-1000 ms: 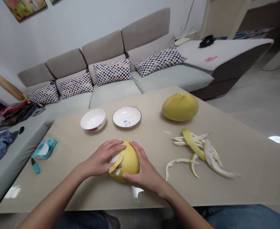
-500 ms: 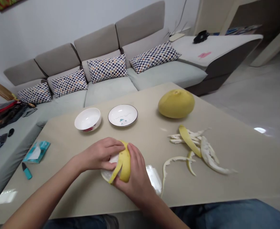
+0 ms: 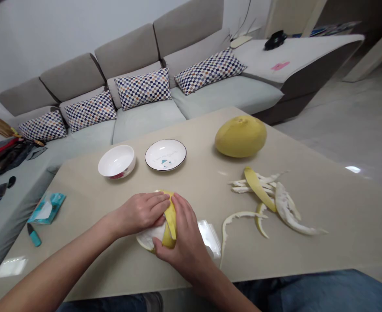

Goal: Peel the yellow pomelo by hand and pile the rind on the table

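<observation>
Near the table's front edge sits a partly peeled pomelo [image 3: 148,238], its white pith bare on the left and yellow rind still on the right. My left hand [image 3: 142,212] is closed over its top, fingers bent on the upper end of a loosened strip of rind [image 3: 170,219]. From the right, my right hand [image 3: 187,238] wraps the fruit, thumb at its front and fingers along the rind. Both hands' fingertips nearly meet at the top. Several peeled rind pieces [image 3: 257,188] lie to the right, and a whole pomelo [image 3: 240,136] stands behind them.
A white bowl [image 3: 117,161] and a dark-rimmed plate [image 3: 165,155] stand beyond my hands. A clear plastic box [image 3: 209,239] is beside my right wrist. At left lie a tissue pack [image 3: 47,209] and a small teal-and-black object [image 3: 34,236]. A sofa [image 3: 148,121] lines the far side.
The loosened rind strip, which pointed down to the left, now lies more upright against the fruit. My left thumb has moved in from the pith. The view has shifted slightly.
</observation>
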`<state>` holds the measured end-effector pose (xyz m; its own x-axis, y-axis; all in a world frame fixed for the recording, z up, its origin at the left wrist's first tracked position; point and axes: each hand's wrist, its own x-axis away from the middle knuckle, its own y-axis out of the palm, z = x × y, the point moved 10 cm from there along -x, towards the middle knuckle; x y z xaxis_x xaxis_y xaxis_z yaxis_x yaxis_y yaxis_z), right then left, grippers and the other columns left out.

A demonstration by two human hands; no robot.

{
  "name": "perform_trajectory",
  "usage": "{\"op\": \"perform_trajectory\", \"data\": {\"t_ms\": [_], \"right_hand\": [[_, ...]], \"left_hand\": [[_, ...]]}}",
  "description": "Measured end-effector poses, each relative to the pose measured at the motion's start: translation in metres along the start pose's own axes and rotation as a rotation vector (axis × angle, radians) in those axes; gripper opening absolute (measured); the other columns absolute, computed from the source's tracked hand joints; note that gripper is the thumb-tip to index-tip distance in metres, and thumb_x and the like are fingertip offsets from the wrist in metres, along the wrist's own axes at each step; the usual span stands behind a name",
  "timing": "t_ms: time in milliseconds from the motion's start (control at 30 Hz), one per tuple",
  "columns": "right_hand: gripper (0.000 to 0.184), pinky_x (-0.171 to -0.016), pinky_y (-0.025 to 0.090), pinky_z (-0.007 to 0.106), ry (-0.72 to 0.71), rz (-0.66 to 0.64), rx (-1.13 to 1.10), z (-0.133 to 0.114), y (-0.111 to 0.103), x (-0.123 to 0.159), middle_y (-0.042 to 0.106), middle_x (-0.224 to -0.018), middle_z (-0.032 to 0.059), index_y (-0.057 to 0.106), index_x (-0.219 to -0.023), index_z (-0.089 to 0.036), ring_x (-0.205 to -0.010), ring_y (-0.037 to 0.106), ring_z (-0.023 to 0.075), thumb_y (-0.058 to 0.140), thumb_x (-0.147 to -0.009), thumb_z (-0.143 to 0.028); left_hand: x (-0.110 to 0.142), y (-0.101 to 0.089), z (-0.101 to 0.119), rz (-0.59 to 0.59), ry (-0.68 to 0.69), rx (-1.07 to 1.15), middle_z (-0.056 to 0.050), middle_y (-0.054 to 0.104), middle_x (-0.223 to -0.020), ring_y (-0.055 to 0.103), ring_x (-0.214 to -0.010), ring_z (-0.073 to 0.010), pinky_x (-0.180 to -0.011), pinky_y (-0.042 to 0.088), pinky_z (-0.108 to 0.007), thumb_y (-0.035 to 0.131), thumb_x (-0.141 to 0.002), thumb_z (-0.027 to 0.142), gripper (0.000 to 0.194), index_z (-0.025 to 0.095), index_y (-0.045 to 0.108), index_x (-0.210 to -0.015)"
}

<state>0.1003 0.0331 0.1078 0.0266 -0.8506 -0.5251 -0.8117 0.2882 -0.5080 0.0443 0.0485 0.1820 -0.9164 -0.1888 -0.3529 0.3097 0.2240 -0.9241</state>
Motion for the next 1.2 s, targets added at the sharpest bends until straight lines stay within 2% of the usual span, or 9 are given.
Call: {"op": "perform_trajectory", "data": {"t_ms": [100, 233, 433, 633, 767, 900, 967, 1033, 1200], "right_hand": [[0.094, -0.110, 0.037, 0.061, -0.018, -0.023, -0.005, -0.003, 0.000, 0.001, 0.037, -0.146, 0.0241, 0.025, -0.145, -0.007, -0.139, 0.032, 0.0403, 0.069, -0.065, -0.029], [0.097, -0.111, 0.035, 0.062, -0.021, -0.041, -0.028, -0.003, -0.001, 0.006, 0.034, -0.148, 0.0231, 0.025, -0.146, -0.008, -0.140, 0.030, 0.0411, 0.069, -0.062, -0.027], [0.097, -0.110, 0.036, 0.062, -0.057, -0.013, -0.035, -0.002, -0.003, 0.011, 0.032, -0.149, 0.0237, 0.021, -0.148, -0.008, -0.140, 0.029, 0.0415, 0.067, -0.067, -0.034], [0.094, -0.109, 0.034, 0.065, -0.107, -0.001, 0.048, -0.014, 0.000, 0.016, 0.030, -0.150, 0.0252, 0.020, -0.148, -0.004, -0.142, 0.025, 0.0433, 0.063, -0.070, -0.034], [0.095, -0.109, 0.035, 0.066, -0.123, 0.009, 0.070, -0.017, 0.000, 0.017, 0.031, -0.150, 0.0252, 0.022, -0.148, -0.004, -0.142, 0.025, 0.0438, 0.063, -0.067, -0.034], [0.097, -0.109, 0.037, 0.064, -0.085, 0.005, 0.035, -0.013, -0.002, 0.016, 0.032, -0.149, 0.0239, 0.022, -0.148, -0.005, -0.142, 0.026, 0.0427, 0.063, -0.063, -0.028], [0.098, -0.109, 0.037, 0.064, -0.084, 0.010, 0.030, -0.012, -0.004, 0.020, 0.032, -0.149, 0.0240, 0.022, -0.148, -0.004, -0.142, 0.026, 0.0431, 0.063, -0.062, -0.027], [0.098, -0.108, 0.037, 0.065, -0.115, 0.022, 0.020, -0.014, -0.006, 0.025, 0.031, -0.150, 0.0249, 0.022, -0.147, -0.003, -0.142, 0.025, 0.0442, 0.062, -0.061, -0.027], [0.093, -0.107, 0.037, 0.067, -0.168, 0.057, 0.021, -0.018, -0.007, 0.035, 0.029, -0.149, 0.0252, 0.023, -0.146, -0.003, -0.142, 0.024, 0.0453, 0.061, -0.065, -0.027]], "left_hand": [[0.005, -0.004, -0.019, 0.074, -0.148, 0.166, -0.013, 0.074, -0.099, 0.072, -0.094, -0.0208, -0.083, 0.061, -0.034, 0.048, -0.095, 0.019, 0.023, 0.012, 0.058, -0.114], [0.011, 0.001, -0.039, 0.008, -0.360, 0.371, -0.009, 0.074, -0.097, 0.070, -0.091, -0.0180, -0.082, 0.059, -0.032, 0.046, -0.096, 0.017, 0.020, 0.017, 0.064, -0.106], [0.011, 0.007, -0.019, -0.167, -0.241, 0.394, -0.013, 0.061, -0.135, 0.056, -0.127, -0.0236, -0.108, 0.046, -0.044, 0.055, -0.094, 0.028, 0.046, 0.019, 0.047, -0.138], [0.009, 0.002, -0.006, -0.205, -0.121, 0.098, -0.016, 0.068, -0.120, 0.066, -0.111, -0.0243, -0.093, 0.057, -0.040, 0.047, -0.095, 0.016, 0.031, 0.012, 0.054, -0.125], [0.007, 0.001, -0.010, -0.086, -0.159, 0.160, -0.014, 0.072, -0.105, 0.069, -0.097, -0.0220, -0.081, 0.060, -0.034, 0.050, -0.090, 0.013, 0.026, 0.012, 0.058, -0.115], [0.017, 0.001, -0.036, 0.124, -0.432, 0.367, -0.008, 0.073, -0.091, 0.069, -0.084, -0.0184, -0.075, 0.058, -0.032, 0.051, -0.090, 0.016, 0.019, 0.018, 0.063, -0.105], [0.022, 0.002, -0.044, 0.151, -0.526, 0.448, -0.007, 0.074, -0.090, 0.069, -0.083, -0.0172, -0.075, 0.057, -0.032, 0.050, -0.094, 0.018, 0.017, 0.019, 0.066, -0.099], [0.021, 0.004, -0.042, 0.076, -0.513, 0.520, -0.008, 0.075, -0.097, 0.069, -0.090, -0.0182, -0.081, 0.057, -0.033, 0.054, -0.094, 0.023, 0.015, 0.020, 0.066, -0.103], [0.017, 0.011, -0.021, -0.237, -0.326, 0.396, -0.015, 0.062, -0.133, 0.058, -0.124, -0.0256, -0.101, 0.052, -0.044, 0.057, -0.093, 0.032, 0.044, 0.019, 0.049, -0.135]]}}
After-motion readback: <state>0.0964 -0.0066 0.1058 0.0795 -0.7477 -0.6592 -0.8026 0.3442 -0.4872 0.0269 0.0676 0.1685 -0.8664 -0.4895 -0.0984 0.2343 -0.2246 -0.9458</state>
